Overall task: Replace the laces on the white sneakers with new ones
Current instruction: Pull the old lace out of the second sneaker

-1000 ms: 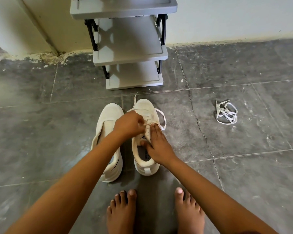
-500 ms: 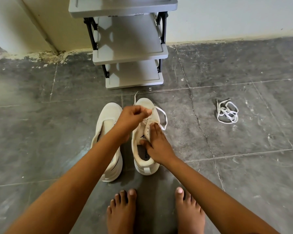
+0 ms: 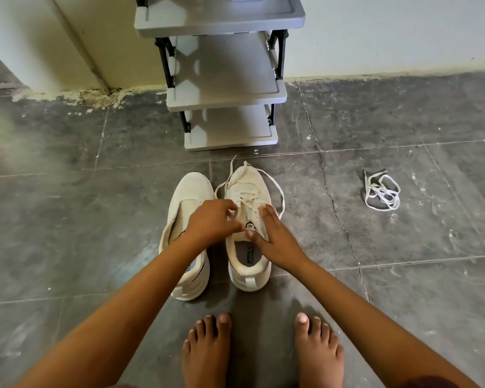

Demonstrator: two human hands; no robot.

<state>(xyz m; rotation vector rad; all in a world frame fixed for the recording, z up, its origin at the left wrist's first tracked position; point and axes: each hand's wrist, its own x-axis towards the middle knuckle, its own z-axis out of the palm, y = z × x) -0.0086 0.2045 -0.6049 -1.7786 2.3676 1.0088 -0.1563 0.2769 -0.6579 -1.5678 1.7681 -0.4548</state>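
Head view: left sneaker (image 3: 191, 191) was stripped, right sneaker (image 3: 247, 182) half unlaced under a flattened right hand (image 3: 276, 243); left hand (image 3: 210, 221) grip was undetermined.

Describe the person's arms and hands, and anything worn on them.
The left forearm and the right forearm are bare to the frame edge, with no sleeves showing. The left hand and the right hand wear no gloves, and no watch, bracelet or ring shows. The fingers are bare too.

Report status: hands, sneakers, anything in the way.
Left hand curled at the lace, grip unclear; right hand flat on half-laced sneaker. Other sneaker unlaced. Loose lace bundle lies apart, rightward.
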